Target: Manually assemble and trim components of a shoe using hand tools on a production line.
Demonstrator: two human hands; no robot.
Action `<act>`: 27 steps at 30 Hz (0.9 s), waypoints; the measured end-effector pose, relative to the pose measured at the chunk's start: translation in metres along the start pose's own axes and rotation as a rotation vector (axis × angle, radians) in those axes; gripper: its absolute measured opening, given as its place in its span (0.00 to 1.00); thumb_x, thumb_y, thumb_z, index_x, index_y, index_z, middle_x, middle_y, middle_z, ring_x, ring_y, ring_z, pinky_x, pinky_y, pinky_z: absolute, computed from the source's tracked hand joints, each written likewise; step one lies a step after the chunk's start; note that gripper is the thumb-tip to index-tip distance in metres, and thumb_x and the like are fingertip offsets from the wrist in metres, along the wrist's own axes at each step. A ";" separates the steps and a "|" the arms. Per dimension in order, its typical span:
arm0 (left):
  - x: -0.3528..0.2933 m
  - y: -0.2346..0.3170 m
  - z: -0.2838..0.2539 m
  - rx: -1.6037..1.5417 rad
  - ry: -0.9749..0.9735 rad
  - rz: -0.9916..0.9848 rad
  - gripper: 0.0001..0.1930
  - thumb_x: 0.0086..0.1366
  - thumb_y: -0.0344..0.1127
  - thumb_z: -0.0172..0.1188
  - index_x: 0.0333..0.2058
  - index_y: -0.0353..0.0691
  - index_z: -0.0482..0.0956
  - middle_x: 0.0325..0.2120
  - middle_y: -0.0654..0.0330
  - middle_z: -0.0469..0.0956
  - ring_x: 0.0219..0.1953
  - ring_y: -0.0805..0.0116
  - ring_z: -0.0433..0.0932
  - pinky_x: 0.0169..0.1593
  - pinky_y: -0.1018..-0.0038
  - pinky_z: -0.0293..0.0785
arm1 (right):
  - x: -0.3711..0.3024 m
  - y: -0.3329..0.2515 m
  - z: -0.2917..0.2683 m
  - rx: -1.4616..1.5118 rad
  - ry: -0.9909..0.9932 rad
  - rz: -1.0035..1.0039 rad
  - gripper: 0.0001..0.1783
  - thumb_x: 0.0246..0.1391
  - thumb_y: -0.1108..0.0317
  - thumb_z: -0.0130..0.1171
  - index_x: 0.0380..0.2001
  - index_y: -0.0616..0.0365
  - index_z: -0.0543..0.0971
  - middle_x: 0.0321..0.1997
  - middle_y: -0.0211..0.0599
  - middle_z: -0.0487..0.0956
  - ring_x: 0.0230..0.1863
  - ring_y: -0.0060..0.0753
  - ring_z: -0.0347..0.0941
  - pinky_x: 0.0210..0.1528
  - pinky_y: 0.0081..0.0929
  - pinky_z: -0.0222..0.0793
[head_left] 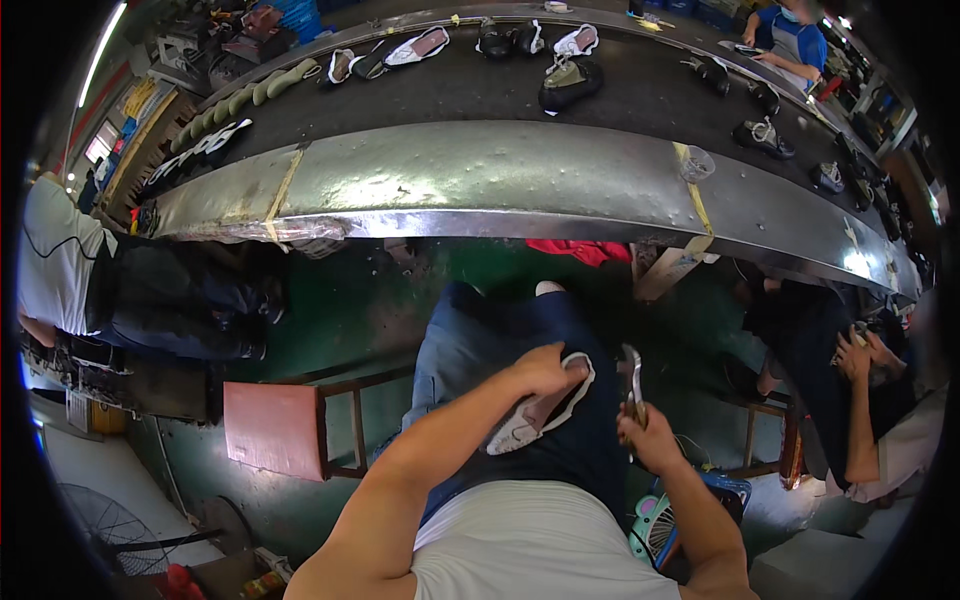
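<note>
My left hand [545,371] is closed around the heel end of a white shoe upper [518,428], which rests across my thighs in dark blue trousers. Its toe points down toward my lap, and a pinkish-brown sole side faces up. On the right, beside my thigh, my right hand [648,437] grips a pair of metal pliers [633,378] with a curved head that points up and away from me. The pliers are apart from the shoe.
Ahead runs a conveyor bench with a metal edge [440,175]; several shoes [570,85] stand on its dark belt. A red-topped stool [275,430] is at left, a teal fan [655,525] at lower right. People sit on both sides; another person [795,50] works across the belt.
</note>
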State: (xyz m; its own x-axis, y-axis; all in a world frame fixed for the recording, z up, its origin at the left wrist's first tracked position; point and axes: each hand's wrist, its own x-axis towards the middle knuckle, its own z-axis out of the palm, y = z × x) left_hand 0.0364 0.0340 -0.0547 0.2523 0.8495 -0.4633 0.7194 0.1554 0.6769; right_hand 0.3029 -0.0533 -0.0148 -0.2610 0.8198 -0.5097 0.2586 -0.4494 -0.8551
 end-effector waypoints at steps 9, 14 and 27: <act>-0.067 -0.011 -0.020 -0.955 0.222 0.391 0.41 0.68 0.35 0.63 0.73 0.54 0.50 0.53 0.55 0.72 0.55 0.68 0.71 0.57 0.73 0.69 | -0.049 -0.024 0.030 -0.363 -0.004 -0.129 0.16 0.62 0.60 0.59 0.44 0.62 0.78 0.31 0.41 0.82 0.34 0.37 0.80 0.39 0.31 0.74; -0.080 -0.028 -0.020 -1.023 0.077 0.394 0.33 0.71 0.33 0.59 0.70 0.53 0.55 0.52 0.61 0.72 0.52 0.73 0.70 0.56 0.75 0.69 | -0.038 -0.041 0.053 -0.357 -0.164 -0.265 0.17 0.63 0.60 0.58 0.48 0.62 0.77 0.34 0.42 0.82 0.36 0.41 0.80 0.42 0.32 0.73; -0.089 -0.049 -0.029 -0.451 0.343 0.421 0.28 0.74 0.43 0.52 0.69 0.46 0.56 0.68 0.48 0.57 0.72 0.55 0.54 0.71 0.65 0.51 | -0.002 -0.044 0.079 0.112 -0.429 -0.123 0.13 0.67 0.68 0.51 0.49 0.64 0.75 0.39 0.36 0.81 0.41 0.24 0.76 0.44 0.26 0.72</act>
State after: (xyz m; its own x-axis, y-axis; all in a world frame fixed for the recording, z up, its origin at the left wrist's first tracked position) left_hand -0.0399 -0.0345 -0.0306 0.1784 0.9829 0.0464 0.2485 -0.0906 0.9644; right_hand 0.2190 -0.0630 0.0161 -0.6509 0.6590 -0.3768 0.1056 -0.4129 -0.9046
